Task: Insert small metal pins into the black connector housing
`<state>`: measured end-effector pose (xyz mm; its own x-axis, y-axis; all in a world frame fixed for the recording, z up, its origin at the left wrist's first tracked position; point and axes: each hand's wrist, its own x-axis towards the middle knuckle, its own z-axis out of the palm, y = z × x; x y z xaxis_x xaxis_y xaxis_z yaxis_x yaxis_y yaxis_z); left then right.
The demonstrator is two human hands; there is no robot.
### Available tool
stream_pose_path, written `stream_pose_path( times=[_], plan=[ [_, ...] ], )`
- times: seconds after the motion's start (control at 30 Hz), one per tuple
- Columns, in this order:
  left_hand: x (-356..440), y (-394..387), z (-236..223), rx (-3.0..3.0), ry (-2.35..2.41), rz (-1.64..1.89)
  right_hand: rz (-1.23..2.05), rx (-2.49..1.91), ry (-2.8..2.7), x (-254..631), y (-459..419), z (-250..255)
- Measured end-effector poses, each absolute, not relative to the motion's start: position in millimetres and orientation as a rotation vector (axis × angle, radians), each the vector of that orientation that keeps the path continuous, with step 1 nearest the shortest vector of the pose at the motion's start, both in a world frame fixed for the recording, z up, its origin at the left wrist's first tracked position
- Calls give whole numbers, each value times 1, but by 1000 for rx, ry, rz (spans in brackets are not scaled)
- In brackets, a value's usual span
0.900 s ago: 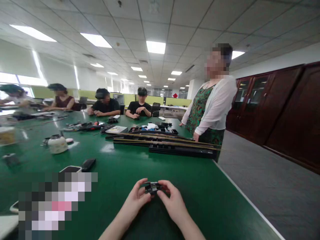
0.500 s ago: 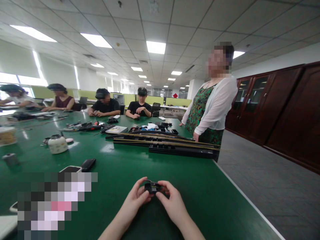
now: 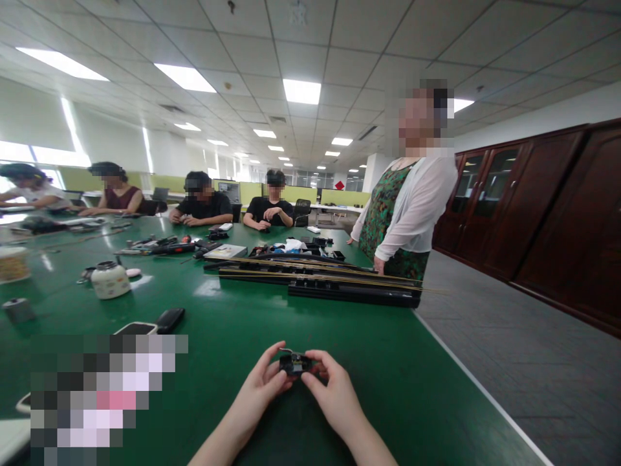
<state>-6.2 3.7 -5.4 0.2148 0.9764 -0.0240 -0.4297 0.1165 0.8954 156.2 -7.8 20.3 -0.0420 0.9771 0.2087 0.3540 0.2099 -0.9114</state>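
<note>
Between my two hands is a small black device part (image 3: pixel 294 366) with an open inside, where small metallic or yellowish bits show; its exact kind is too small to make out. My left hand (image 3: pixel 266 374) grips its left end, thumb in front and index finger raised along the top by a thin dark piece. On the right end my right hand (image 3: pixel 330 380) closes with thumb and fingers. Both hands hold the part just above the green table (image 3: pixel 388 362). Fingers behind the part are largely hidden.
Long black rails with thin brass-coloured rods (image 3: pixel 349 291) lie ahead. To the left are a white jar (image 3: pixel 110 280), a dark flat case (image 3: pixel 171 320) and a metal block (image 3: pixel 18 310). A person (image 3: pixel 407 207) stands at the right edge; several others sit across the table.
The part tilts slightly and my left index finger lifts a little at its top. Both hands keep their hold. The view has shifted very slightly.
</note>
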Motion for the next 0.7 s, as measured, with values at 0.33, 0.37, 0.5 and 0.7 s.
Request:
stream_pose_path(
  times=[0.33, 0.37, 0.5, 0.7],
  plan=[
    [-5, 3, -5, 891, 772, 1212, 848, -1296, -1564, 156, -7, 19],
    [-5, 3, -4, 895, 780, 1216, 850, -1294, -1564, 156, -7, 19],
    [-4, 2, -1, 904, 818, 1228, 856, -1277, -1563, 157, -7, 19],
    [-5, 1, 2, 868, 774, 1209, 859, -1257, -1557, 156, -9, 22]
  ],
)
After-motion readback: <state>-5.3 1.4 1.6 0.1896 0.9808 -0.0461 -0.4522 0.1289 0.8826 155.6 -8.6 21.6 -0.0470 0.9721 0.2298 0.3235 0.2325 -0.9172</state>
